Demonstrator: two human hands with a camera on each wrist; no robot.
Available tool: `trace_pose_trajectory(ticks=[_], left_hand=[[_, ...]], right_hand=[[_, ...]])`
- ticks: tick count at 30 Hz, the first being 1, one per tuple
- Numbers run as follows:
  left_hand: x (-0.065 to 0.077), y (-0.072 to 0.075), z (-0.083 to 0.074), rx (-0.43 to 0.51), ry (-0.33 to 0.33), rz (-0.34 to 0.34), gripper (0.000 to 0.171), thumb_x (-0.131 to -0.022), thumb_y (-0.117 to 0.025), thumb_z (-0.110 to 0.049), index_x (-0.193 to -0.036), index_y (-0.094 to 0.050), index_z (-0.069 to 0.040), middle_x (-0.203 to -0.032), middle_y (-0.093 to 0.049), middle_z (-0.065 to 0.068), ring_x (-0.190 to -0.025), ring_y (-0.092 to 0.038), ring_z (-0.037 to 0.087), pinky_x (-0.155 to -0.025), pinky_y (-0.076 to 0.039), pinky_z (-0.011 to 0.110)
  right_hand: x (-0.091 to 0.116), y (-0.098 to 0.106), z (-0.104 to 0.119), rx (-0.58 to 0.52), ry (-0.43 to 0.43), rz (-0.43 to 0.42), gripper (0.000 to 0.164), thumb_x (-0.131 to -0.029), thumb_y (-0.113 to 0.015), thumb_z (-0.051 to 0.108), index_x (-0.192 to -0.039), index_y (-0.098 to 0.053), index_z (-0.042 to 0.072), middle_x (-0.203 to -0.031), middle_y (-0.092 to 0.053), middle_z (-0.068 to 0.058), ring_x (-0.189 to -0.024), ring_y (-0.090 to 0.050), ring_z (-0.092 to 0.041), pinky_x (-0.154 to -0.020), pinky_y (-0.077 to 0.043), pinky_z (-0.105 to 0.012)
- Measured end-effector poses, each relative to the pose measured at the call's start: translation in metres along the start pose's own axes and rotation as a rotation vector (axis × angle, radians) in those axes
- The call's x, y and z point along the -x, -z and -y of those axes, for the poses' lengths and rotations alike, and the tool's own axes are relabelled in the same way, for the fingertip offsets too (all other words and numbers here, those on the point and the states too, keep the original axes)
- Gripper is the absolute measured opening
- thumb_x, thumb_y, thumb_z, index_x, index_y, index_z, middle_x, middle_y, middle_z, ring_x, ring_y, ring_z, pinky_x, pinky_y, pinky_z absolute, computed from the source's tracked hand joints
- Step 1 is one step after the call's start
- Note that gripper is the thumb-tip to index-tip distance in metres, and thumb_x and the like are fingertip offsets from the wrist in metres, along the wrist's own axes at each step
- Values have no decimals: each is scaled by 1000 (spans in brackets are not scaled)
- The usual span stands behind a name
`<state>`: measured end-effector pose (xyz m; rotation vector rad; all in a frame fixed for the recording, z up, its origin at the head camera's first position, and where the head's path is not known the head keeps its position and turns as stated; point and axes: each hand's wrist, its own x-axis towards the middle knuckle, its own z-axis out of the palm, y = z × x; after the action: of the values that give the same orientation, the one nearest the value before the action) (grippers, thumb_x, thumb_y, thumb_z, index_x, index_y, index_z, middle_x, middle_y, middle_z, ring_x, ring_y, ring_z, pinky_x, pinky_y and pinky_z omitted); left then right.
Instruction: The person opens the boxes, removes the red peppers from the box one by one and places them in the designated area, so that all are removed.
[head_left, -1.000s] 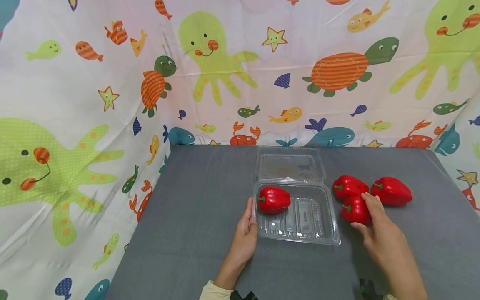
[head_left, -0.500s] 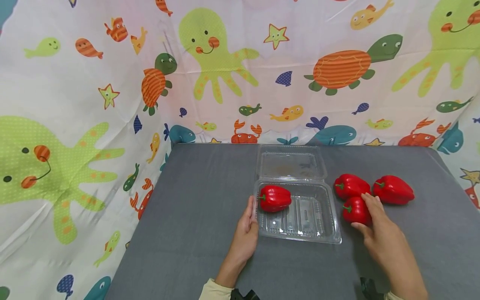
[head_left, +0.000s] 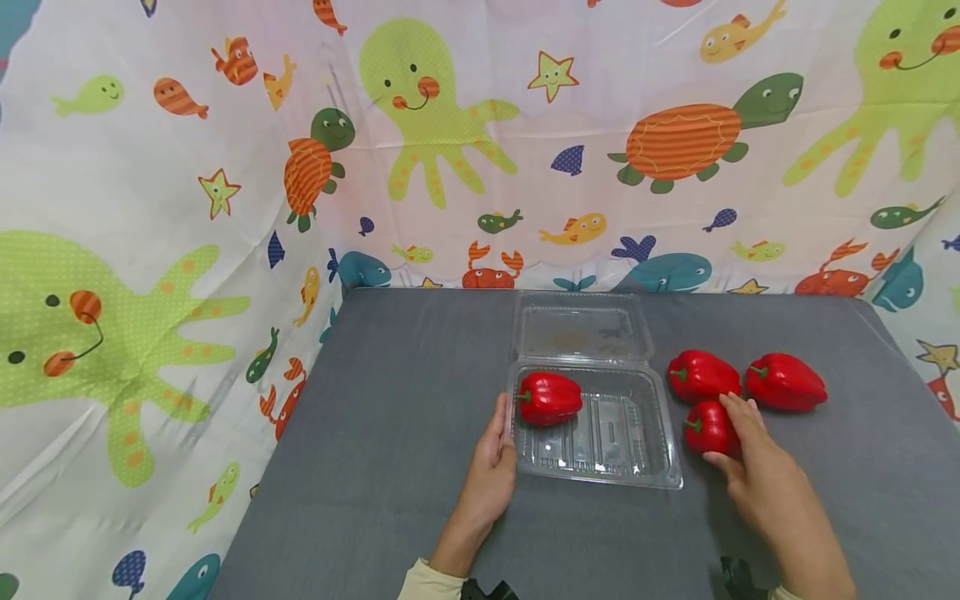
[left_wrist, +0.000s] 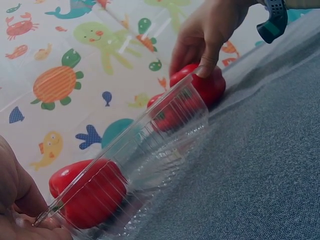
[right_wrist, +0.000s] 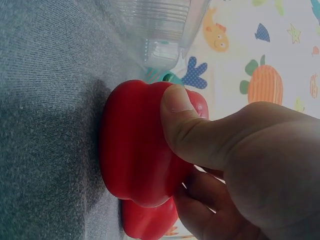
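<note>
A clear plastic clamshell container [head_left: 600, 479] lies with its lid folded back on the grey cloth. One red bell pepper [head_left: 551, 398] sits in its left part. My left hand [head_left: 487, 475] pinches the container's left rim between thumb and fingers, as the left wrist view also shows. To the right of the container, my right hand [head_left: 772, 492] grips another red bell pepper [right_wrist: 142, 142] with the thumb on its near side and the fingers on its far side. That pepper appears to rest on the cloth.
Two more red bell peppers stand just behind the gripped one, a left one [head_left: 701, 375] and a right one [head_left: 787, 382]. The container's lid [head_left: 581, 329] lies flat towards the back. A curtain [head_left: 465, 150] printed with sea animals rises behind the table [head_left: 375, 467].
Between the last two frames the gripped bell pepper shifts slightly towards the person and a little left, away from the one behind it. The left hand and the container stay put.
</note>
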<state>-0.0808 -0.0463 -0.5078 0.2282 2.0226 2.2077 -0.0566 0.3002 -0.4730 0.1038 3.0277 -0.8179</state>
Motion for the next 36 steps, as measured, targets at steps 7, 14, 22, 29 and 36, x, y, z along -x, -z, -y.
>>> trace_pose_trajectory(ticks=[7,14,22,29,36], left_hand=[[0,0,0,4,11,-1,70,-106,-34,10,-170,-10,-5,-178,-11,4,-163,-9,16,-125,-15,22],[-2,1,3,7,-16,9,68,-106,-32,11,-169,-9,-3,-178,-9,9,-163,-7,19,-126,-12,21],[-2,2,4,8,-23,18,68,-107,-32,11,-169,-8,-3,-178,-8,9,-163,-5,21,-127,-10,29],[0,2,2,22,-13,16,68,-107,-31,10,-169,-8,-3,-178,-8,8,-163,-4,20,-126,-11,22],[0,2,0,15,-3,8,68,-107,-32,10,-169,-9,-4,-178,-9,6,-163,-5,16,-124,-13,15]], right_hand=[[0,0,0,8,-11,13,105,-89,-83,10,-170,-16,7,-166,-21,-36,-156,-13,-52,-100,-35,-82],[-2,2,0,20,-24,42,107,-90,-82,10,-170,-12,8,-168,-17,-34,-157,-11,-51,-99,-38,-80],[-2,6,0,28,-29,89,108,-90,-83,12,-170,-10,7,-167,-17,-35,-155,-13,-55,-96,-43,-77],[-2,5,0,14,22,75,99,-94,-77,9,-169,-13,4,-170,-15,-31,-157,-11,-52,-104,-35,-79],[-2,5,0,4,70,49,92,-96,-74,8,-168,-17,3,-168,-19,-32,-156,-14,-52,-106,-32,-80]])
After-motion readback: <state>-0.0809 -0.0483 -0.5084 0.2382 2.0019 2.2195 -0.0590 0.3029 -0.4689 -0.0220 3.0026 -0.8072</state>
